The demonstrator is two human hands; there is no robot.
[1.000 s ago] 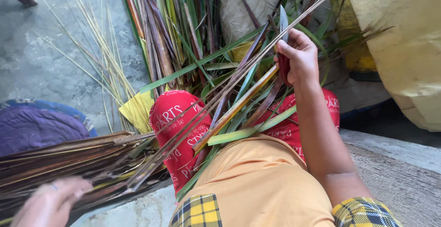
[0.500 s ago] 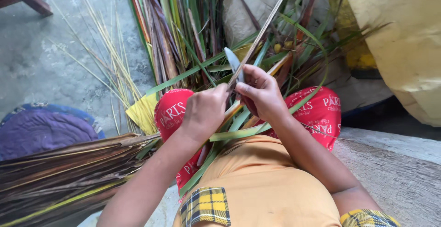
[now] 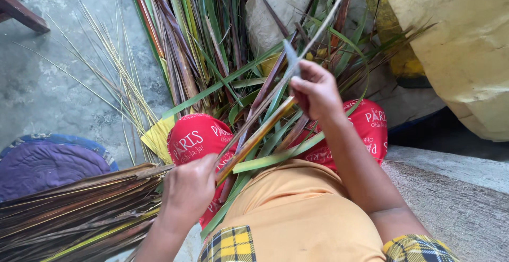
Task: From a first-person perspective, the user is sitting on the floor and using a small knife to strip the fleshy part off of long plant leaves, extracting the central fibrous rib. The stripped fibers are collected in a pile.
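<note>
- Head view: the person is sitting with knees apart, red printed trousers (image 3: 193,137) showing on both sides of an orange shirt (image 3: 297,214), and is working on a long palm leaf strip (image 3: 254,135) that is running diagonally from the lap up and to the right.
- The left hand (image 3: 190,188) is clenching around the lower end of the palm leaf strip, fingers curled tight, holding it taut just above the left knee.
- The right hand (image 3: 314,90) is gripping a small knife (image 3: 291,58), fingers wrapped round the handle, the grey blade pointing upward and lying against the strip higher up.
- The step in hand looks like stripping: the blade is being set against the leaf to part the green blade from its stiff midrib.
- The next move, as a judgement, calls for steady tension from the left hand and a shallow blade angle, so the knife follows the midrib and does not cut through it.
- A bundle of dry brown leaves (image 3: 69,209) is lying beside the left knee, and a heap of green fronds (image 3: 201,34) is standing ahead on the concrete floor (image 3: 58,87).
- A purple cushion (image 3: 47,161) is resting at the left, and a yellow sack (image 3: 461,45) is leaning at the right.
</note>
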